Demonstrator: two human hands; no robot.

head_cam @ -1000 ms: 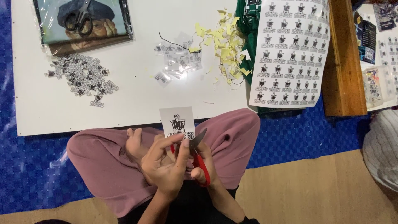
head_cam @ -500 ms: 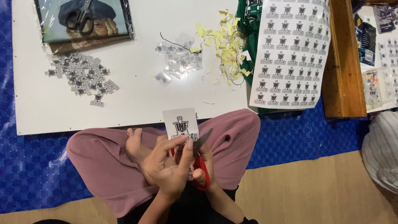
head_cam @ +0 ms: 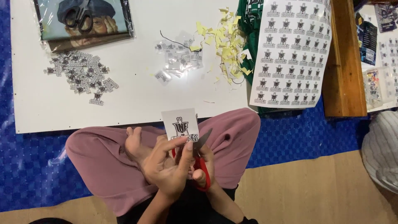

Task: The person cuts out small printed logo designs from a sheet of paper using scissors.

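Note:
My left hand [head_cam: 168, 164] pinches a small white sticker piece [head_cam: 180, 123] with a black emblem, held upright above my crossed legs in pink trousers [head_cam: 99, 157]. My right hand [head_cam: 206, 166] sits just behind it, gripping red-handled scissors [head_cam: 200, 159]; the grey blades meet the sticker's right lower edge. Both hands are close together over my lap, at the near edge of the white board [head_cam: 132, 99].
On the white board lie a pile of cut-out emblem stickers [head_cam: 83, 76], clear plastic bits [head_cam: 178, 60], yellow paper scraps [head_cam: 226, 45], and black scissors [head_cam: 78, 16] on a wrapped picture. An uncut sticker sheet [head_cam: 290, 54] lies right, beside a wooden plank [head_cam: 344, 62]. Blue mat underneath.
The sticker piece has shifted slightly right and turned a little in my left hand, with the scissor blades working along its edge. Everything on the board stays put.

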